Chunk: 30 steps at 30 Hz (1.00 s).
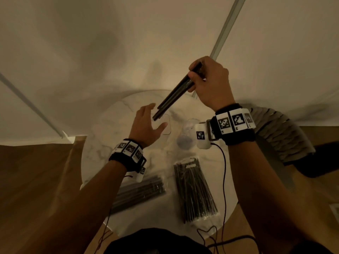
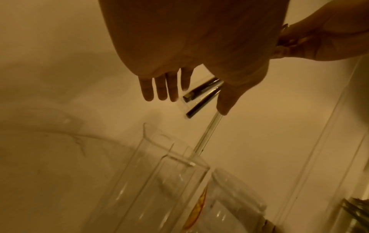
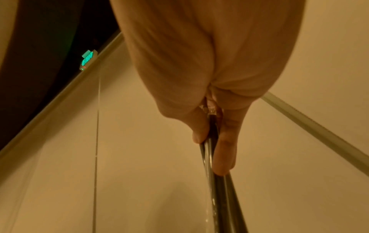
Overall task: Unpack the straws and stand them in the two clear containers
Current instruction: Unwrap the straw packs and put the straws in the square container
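Round marble table holds two straw packets beside a square clear container. Right hand grips a bundle of dark straws, slanting down above that container. Left hand hovers near it, fingers spread, holding nothing.

The right hand covered the upper ends of the black straws, so their count was unclear. In the left wrist view, the square clear container ran off the bottom edge. The round container sat partly behind the right wrist strap.
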Each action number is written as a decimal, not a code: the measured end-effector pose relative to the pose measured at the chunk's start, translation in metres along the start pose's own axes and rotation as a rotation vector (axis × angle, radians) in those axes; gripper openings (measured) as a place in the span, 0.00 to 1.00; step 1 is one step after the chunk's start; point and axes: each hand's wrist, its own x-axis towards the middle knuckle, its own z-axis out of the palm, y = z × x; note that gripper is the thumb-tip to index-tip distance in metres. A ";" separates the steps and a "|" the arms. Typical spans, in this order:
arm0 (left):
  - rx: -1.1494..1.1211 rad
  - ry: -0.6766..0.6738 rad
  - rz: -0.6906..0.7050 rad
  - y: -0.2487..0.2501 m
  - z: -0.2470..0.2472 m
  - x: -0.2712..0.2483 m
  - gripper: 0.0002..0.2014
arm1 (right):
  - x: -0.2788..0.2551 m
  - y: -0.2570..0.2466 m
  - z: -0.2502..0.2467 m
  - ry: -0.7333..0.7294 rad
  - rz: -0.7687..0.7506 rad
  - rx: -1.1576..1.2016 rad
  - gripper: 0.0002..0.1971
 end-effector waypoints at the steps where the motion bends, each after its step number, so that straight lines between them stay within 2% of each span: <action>1: 0.030 -0.019 -0.041 -0.007 0.002 -0.003 0.39 | 0.001 0.007 0.003 0.011 0.015 -0.005 0.05; 5: 0.050 -0.177 -0.216 -0.030 0.014 -0.016 0.46 | -0.005 0.049 0.032 -0.002 0.096 -0.079 0.04; 8: 0.047 -0.250 -0.229 -0.042 0.022 -0.024 0.47 | -0.016 0.085 0.065 -0.033 0.170 -0.106 0.04; 11: 0.052 -0.241 -0.208 -0.047 0.027 -0.027 0.45 | -0.030 0.108 0.093 -0.090 0.235 -0.082 0.05; 16: 0.078 -0.225 -0.195 -0.049 0.029 -0.028 0.45 | -0.045 0.130 0.125 -0.208 0.219 -0.141 0.07; 20: 0.079 -0.218 -0.172 -0.052 0.029 -0.028 0.46 | -0.053 0.146 0.138 -0.248 0.109 -0.382 0.07; 22: 0.077 -0.221 -0.182 -0.052 0.029 -0.028 0.47 | -0.058 0.149 0.139 -0.233 0.057 -0.456 0.09; 25: 0.077 -0.226 -0.190 -0.052 0.030 -0.028 0.47 | -0.062 0.150 0.140 -0.189 0.029 -0.416 0.14; 30: 0.084 -0.235 -0.199 -0.051 0.028 -0.028 0.47 | -0.059 0.151 0.142 -0.159 0.144 -0.294 0.18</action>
